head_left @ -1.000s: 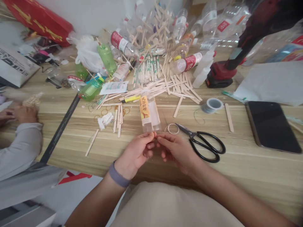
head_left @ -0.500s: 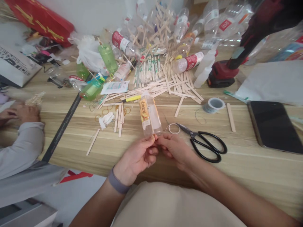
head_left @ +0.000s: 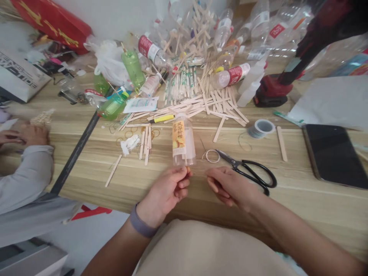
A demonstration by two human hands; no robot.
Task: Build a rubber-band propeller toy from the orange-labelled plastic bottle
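A clear plastic bottle with a yellow label (head_left: pixel 178 137) lies in front of me, its base toward my body. Just below that base, my left hand (head_left: pixel 168 189) pinches something small; a thin wooden stick seems to rise from the fingertips along the bottle. My right hand (head_left: pixel 230 188) is off to the right with thumb and forefinger pressed together, and what they hold, if anything, is too small to name. Black-handled scissors (head_left: pixel 235 163) lie partly behind my right hand. Beside their tips rests a small ring of pale string (head_left: pixel 212 156).
Wooden sticks (head_left: pixel 195 105) and plastic bottles (head_left: pixel 234 75) are heaped at the back. To the right are a thread spool (head_left: pixel 261 128), a phone (head_left: pixel 336 155) and a red-black power tool (head_left: pixel 271 90). Another person's hands (head_left: pixel 34 136) are at far left.
My right hand has moved away to the right from my left hand, leaving a gap between them. The bottle has turned slightly and stands straighter in view.
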